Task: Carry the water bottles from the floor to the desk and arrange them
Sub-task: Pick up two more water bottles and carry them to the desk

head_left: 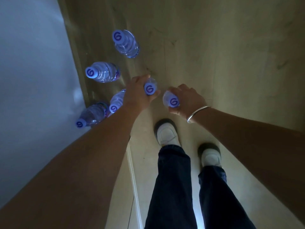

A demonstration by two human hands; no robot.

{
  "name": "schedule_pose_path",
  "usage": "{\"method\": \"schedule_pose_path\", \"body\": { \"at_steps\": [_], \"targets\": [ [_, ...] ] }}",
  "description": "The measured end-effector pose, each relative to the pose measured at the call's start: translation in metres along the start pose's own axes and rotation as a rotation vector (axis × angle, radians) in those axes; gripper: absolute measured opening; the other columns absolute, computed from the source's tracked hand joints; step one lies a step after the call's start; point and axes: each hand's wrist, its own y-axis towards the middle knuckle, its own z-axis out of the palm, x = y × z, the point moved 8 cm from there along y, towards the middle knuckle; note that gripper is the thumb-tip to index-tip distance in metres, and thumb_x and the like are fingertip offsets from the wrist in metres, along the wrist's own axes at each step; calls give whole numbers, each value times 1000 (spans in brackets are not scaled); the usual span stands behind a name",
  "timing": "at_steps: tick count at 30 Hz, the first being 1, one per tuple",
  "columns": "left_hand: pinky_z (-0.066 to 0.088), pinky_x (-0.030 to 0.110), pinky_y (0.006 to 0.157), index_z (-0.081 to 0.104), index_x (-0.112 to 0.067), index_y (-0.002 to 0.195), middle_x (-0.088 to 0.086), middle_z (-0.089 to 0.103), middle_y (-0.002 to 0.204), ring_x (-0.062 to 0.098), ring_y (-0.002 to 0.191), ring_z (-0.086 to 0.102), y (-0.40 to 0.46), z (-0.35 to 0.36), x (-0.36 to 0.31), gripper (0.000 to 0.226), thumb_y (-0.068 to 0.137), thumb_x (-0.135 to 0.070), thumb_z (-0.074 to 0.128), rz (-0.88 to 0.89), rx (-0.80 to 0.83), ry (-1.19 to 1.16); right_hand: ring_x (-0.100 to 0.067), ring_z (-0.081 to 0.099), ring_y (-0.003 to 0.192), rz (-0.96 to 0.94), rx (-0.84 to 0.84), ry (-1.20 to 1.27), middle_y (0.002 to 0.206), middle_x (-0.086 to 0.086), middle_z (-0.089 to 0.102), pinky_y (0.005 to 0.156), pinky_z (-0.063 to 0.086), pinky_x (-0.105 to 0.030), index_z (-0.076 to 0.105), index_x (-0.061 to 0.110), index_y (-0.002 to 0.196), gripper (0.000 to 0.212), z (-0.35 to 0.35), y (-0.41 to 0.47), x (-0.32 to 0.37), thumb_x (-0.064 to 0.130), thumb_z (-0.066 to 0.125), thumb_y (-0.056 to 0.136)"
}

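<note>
While you lean over the floor (214, 47), your left hand (137, 95) curls round one bottle's (151, 87) neck and your right hand (188, 100) grips another bottle (170, 100); four bottles (127, 42) stand along the floor's left edge.

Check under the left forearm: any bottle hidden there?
Yes: one bottle by the wall, partly covered by the left forearm; its cap and upper body show, its base does not. Whether more lies beneath cannot be seen.
</note>
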Motion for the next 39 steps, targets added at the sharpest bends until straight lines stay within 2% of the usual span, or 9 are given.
{"method": "schedule_pose_path", "body": {
  "at_steps": [5,10,15,20,23,28,31,34,39],
  "targets": [
    [36,36,106,45,-14,135,13,46,134,28,122,48,-52,-11,-28,69,76,-31,76,-44,141,35,-34,47,113,86,32,98,131,-11,42,97,42,-41,34,22,141,69,-15,-86,-14,33,67,80],
    [38,38,103,42,-19,138,12,44,137,30,122,46,-112,-24,-84,70,78,-39,72,90,302,209,-34,49,109,181,10,161,128,-12,43,93,45,-43,36,23,139,68,-47,-168,-28,31,67,80],
    [40,39,101,39,-24,140,10,41,138,31,122,45,-159,-30,-140,73,78,-43,71,139,369,302,-33,50,106,266,-119,270,126,-10,45,88,45,-38,39,25,136,65,-75,-236,-40,30,67,78],
    [42,37,93,37,-26,141,9,42,137,30,121,46,-208,-24,-205,74,78,-47,68,278,428,457,-32,53,105,317,-252,444,125,-11,48,89,46,-36,41,23,136,67,-96,-308,-58,27,71,76],
    [44,36,92,39,-24,140,10,45,131,29,116,51,-238,-20,-246,71,79,-47,68,342,444,484,-31,56,103,383,-351,550,123,-10,50,84,41,-29,43,24,135,67,-102,-358,-71,27,72,75],
    [42,28,91,44,-20,135,8,48,130,24,114,52,-299,-7,-309,67,78,-43,70,372,416,433,-30,55,104,501,-503,684,122,-9,50,86,45,-35,43,25,135,65,-96,-450,-87,30,71,76],
    [47,38,96,47,-13,131,13,51,127,29,111,55,-340,12,-341,63,77,-35,73,368,460,356,-31,55,105,595,-565,759,123,-7,49,86,45,-35,43,27,135,64,-83,-501,-96,34,69,76],
    [47,41,96,46,-16,132,13,47,128,30,112,53,-388,37,-367,64,78,-38,72,431,485,427,-31,54,105,690,-633,868,121,-6,49,83,41,-31,44,28,134,63,-61,-552,-107,36,67,77],
    [44,37,97,43,-18,136,12,48,125,29,112,52,-477,89,-392,68,79,-44,69,578,551,575,-31,54,103,796,-805,1020,116,-8,53,85,42,-33,49,25,131,58,-14,-645,-126,37,68,77]
  ]
}}
